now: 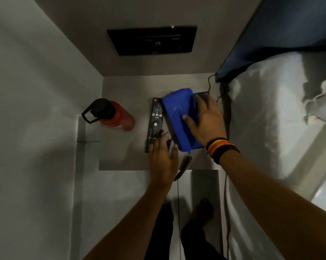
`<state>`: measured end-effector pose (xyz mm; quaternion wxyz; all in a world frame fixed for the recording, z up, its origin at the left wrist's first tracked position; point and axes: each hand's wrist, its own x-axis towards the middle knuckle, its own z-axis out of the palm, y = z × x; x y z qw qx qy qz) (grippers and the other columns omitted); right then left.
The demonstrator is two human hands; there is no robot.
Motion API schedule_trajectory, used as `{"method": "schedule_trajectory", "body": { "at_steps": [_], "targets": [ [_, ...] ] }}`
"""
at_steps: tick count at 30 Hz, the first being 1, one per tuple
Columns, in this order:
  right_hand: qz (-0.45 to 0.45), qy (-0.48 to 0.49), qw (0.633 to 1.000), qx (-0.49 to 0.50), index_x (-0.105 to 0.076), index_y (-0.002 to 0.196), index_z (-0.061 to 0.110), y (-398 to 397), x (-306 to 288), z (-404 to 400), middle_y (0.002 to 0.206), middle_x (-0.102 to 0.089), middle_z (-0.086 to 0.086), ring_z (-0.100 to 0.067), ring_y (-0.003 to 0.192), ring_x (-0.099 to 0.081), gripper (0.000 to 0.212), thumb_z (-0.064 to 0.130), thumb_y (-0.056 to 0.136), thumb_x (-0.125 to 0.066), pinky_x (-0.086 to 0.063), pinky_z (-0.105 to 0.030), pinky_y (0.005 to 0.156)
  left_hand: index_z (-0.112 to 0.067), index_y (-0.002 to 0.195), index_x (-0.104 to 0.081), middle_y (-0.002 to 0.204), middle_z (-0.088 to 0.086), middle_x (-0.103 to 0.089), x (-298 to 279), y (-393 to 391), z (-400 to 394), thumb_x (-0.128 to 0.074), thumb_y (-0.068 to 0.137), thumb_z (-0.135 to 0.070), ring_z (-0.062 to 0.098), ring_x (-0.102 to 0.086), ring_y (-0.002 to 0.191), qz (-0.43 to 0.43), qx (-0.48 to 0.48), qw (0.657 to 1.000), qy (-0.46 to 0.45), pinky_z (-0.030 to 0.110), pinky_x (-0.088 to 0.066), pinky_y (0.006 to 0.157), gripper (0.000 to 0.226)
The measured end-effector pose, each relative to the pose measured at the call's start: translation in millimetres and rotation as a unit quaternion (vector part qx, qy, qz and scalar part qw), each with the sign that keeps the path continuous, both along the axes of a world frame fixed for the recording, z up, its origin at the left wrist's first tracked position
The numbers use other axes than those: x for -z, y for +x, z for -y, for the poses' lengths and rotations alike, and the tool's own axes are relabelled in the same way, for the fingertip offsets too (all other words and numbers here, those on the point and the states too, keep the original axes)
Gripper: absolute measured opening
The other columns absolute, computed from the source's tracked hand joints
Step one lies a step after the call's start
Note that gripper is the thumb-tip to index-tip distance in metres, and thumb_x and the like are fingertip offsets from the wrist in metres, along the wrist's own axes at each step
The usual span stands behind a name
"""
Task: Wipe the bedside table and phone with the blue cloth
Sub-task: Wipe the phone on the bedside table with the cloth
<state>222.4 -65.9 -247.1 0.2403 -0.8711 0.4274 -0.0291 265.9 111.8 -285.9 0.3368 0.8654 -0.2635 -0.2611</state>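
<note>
The blue cloth lies spread over the black phone on the grey bedside table. Only the phone's far corner and a strip of its left side show. My right hand presses flat on the cloth, fingers apart, thumb on the blue fabric. My left hand rests at the phone's near left corner, fingers touching its edge and the lower end of the remote. A coiled phone cord hangs off the table's front edge.
A black TV remote lies just left of the phone. A red bottle with a black lid lies on its side at the table's left. A dark wall panel is behind; the bed is right.
</note>
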Motion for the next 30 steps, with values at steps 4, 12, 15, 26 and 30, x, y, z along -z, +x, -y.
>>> {"method": "schedule_trajectory", "body": {
  "at_steps": [4, 12, 15, 26, 30],
  "targets": [
    [-0.025, -0.055, 0.990, -0.127, -0.012, 0.156, 0.022, 46, 38, -5, 0.165, -0.002, -0.013, -0.034, 0.151, 0.000, 0.074, 0.059, 0.096, -0.033, -0.009, -0.057, 0.119, -0.023, 0.165, -0.035, 0.175, -0.001, -0.026, 48, 9, -2, -0.053, 0.089, -0.071, 0.035, -0.005, 0.163, 0.164, 0.158, 0.972, 0.066, 0.053, -0.005, 0.129, 0.091],
    [0.060, -0.027, 0.994, -0.085, -0.014, 0.156, 0.021, 12, 68, -39, 0.165, -0.001, -0.008, -0.028, 0.151, 0.006, 0.058, 0.031, 0.103, -0.037, -0.013, -0.050, 0.121, -0.025, 0.161, -0.044, 0.174, -0.002, -0.031, 73, 19, 4, -0.062, 0.100, -0.054, 0.044, -0.009, 0.163, 0.266, 0.167, 0.947, 0.065, 0.070, -0.001, 0.127, 0.070],
    [0.029, -0.010, 0.994, -0.107, -0.015, 0.155, 0.021, -33, 76, -67, 0.164, 0.002, -0.007, -0.028, 0.151, 0.006, 0.062, 0.020, 0.101, -0.044, -0.018, -0.052, 0.120, -0.033, 0.154, -0.051, 0.176, -0.004, -0.026, 69, 24, 6, -0.065, 0.093, -0.044, 0.043, -0.002, 0.163, 0.254, 0.181, 0.945, 0.099, 0.073, -0.003, 0.126, 0.064],
    [0.061, 0.062, 0.996, -0.019, -0.012, 0.155, 0.033, -102, 17, -72, 0.165, 0.007, 0.005, -0.030, 0.146, -0.027, 0.092, -0.011, 0.085, -0.053, -0.043, -0.044, 0.106, -0.019, 0.170, -0.014, 0.179, 0.003, -0.008, 38, 33, 7, -0.047, 0.103, -0.062, 0.028, 0.003, 0.165, 0.199, 0.242, 0.948, 0.055, 0.063, 0.000, 0.129, 0.086],
    [0.113, 0.016, 0.993, 0.005, -0.013, 0.154, 0.034, -18, 8, 11, 0.165, 0.002, 0.000, -0.028, 0.139, -0.037, 0.066, 0.014, 0.099, -0.043, -0.044, -0.042, 0.106, -0.017, 0.168, -0.023, 0.177, 0.004, -0.017, 29, 35, 36, -0.033, 0.106, -0.055, 0.034, -0.005, 0.164, 0.234, 0.228, 0.944, 0.046, 0.067, -0.007, 0.129, 0.074]
  ]
}}
